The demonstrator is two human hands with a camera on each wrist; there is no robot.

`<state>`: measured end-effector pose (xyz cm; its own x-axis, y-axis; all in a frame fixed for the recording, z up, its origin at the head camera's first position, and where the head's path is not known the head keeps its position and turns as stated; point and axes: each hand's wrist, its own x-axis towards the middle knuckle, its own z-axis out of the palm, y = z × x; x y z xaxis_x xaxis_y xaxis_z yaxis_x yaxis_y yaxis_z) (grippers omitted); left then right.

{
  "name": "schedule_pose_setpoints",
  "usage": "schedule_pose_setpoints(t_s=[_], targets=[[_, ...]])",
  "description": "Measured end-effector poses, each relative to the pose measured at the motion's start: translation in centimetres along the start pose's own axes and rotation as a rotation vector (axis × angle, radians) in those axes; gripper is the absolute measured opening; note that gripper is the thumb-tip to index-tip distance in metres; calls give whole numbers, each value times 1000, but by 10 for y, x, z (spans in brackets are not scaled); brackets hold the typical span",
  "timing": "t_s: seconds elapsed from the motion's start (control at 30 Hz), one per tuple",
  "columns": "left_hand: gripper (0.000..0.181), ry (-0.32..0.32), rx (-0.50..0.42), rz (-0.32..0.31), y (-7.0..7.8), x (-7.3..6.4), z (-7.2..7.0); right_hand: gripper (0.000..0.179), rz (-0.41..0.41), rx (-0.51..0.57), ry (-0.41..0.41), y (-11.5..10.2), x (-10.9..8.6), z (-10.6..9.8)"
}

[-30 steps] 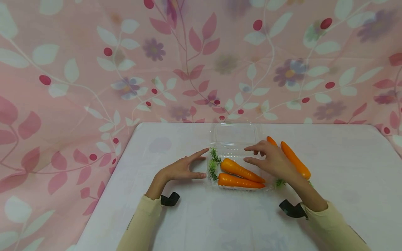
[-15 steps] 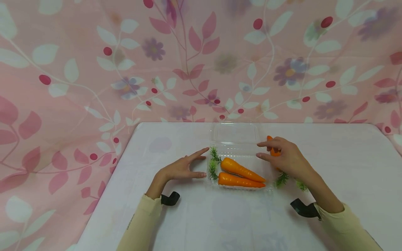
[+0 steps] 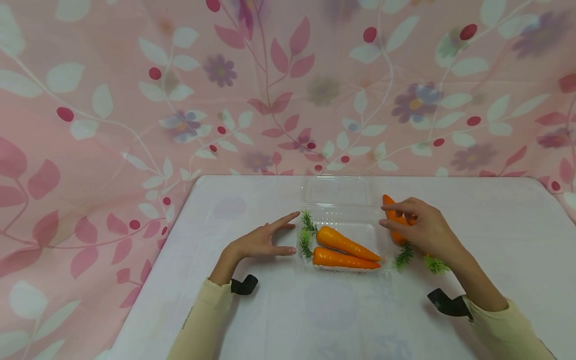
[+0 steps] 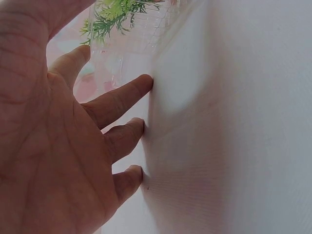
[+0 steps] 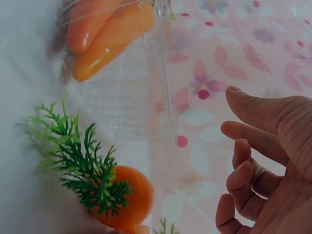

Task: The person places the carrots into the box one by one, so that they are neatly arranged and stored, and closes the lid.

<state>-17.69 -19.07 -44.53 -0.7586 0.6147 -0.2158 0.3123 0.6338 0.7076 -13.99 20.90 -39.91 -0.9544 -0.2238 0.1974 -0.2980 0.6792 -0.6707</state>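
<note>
Two orange toy carrots with green tops lie side by side in a clear plastic clamshell box [image 3: 366, 232], the upper carrot [image 3: 344, 242] slanting towards the lower carrot [image 3: 344, 258]. My left hand [image 3: 256, 242] spreads its thumb and index finger at the box's left edge; in the left wrist view its other fingertips [image 4: 144, 83] touch the table. Over two more carrots right of the box hovers my right hand [image 3: 425, 225], fingers loosely bent with nothing between them. The nearer loose carrot [image 3: 396, 232] shows past the fingers; only the leafy top [image 3: 435, 265] of the other is visible.
The box's clear lid [image 3: 337, 190] lies folded back towards the rear table edge. A white cloth covers the table [image 3: 279, 315]. Behind it hangs a pink floral curtain [image 3: 288, 90]. Black wrist mounts [image 3: 450, 303] stick out by both sleeves.
My right hand has moved right, from above the box to above the loose carrots, uncovering their leafy tops. The left hand and the boxed carrots stay in place.
</note>
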Motion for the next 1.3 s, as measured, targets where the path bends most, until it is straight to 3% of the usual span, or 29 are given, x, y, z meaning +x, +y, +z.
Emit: schedule_pose_setpoints(t_s=[0.5, 1.3], targets=[[92, -6, -1, -5, 1, 1, -1, 35, 25, -63, 24, 16, -9, -8], [91, -12, -14, -10, 0, 0, -1, 33, 21, -59, 64, 31, -17, -13]])
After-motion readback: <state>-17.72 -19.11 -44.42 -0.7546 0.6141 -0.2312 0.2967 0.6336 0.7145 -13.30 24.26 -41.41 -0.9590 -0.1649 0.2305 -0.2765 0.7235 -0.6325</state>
